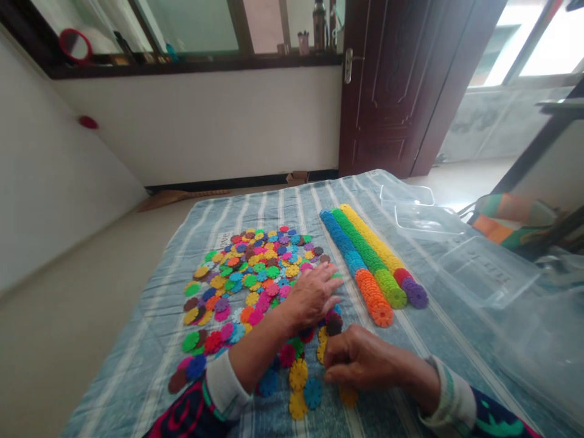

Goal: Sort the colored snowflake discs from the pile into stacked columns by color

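Note:
Many colourful notched plastic discs (250, 280) lie in a loose pile on the striped cloth. Over the right side of that pile my left hand (312, 295) lies palm down, its fingers stretched out and touching discs. Closer to me, my right hand (362, 359) is closed with its fingers curled; whatever may be inside is hidden. Yellow discs (298, 374) and a blue disc (312, 392) rest to the left of it, and another yellow disc (349, 396) shows beneath. Overlapping discs form a blue-and-orange row (351, 255), a green row (365, 252) and a yellow row (371, 237) ending in red and purple.
Clear plastic boxes (490, 271) and lids stand along the right side of the cloth-covered surface (292, 210). Behind it are a white wall, a window sill (196, 68) with small items, and a dark red door (392, 91). An orange-and-green striped item (511, 219) sits at right.

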Available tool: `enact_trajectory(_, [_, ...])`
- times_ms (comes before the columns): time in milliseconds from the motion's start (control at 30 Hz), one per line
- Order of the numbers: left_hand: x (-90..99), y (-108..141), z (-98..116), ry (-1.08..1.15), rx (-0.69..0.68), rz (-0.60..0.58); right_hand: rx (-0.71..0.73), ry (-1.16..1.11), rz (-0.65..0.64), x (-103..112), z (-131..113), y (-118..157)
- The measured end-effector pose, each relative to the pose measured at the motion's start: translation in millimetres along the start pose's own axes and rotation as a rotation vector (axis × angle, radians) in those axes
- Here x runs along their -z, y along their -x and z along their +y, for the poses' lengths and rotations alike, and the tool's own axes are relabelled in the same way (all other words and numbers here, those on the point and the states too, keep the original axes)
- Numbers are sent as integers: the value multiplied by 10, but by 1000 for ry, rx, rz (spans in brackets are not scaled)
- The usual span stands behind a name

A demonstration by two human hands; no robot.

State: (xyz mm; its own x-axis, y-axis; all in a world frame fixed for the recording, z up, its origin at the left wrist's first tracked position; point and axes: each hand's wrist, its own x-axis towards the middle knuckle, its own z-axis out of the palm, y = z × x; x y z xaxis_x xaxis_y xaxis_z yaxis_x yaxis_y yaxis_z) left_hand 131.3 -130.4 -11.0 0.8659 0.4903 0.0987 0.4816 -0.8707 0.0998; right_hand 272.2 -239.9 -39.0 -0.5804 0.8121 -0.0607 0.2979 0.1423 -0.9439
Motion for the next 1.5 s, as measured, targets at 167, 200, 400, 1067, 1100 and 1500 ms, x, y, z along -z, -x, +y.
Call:
enact_trajectory(167, [58, 170, -50, -65, 55, -35, 34, 14, 5, 1, 12, -11])
enact_trajectory(200, [84, 234, -65, -82, 75, -27, 37, 13, 4, 7, -2, -13])
enact_trajectory(400, [85, 489, 13, -116, 139, 115, 72, 1, -1, 54, -31, -37])
enact_trajectory(1067, [-566, 882, 164, -164, -32, 370, -46, -82, -119, 47, 116, -35])
enact_trajectory(1100, [-565, 900, 181, -176, -23, 390, -45, -79, -113, 42, 121, -42])
enact_trajectory(1500, [-756, 1134, 267, -237, -233, 466, -50, -154, -134, 73, 99, -54])
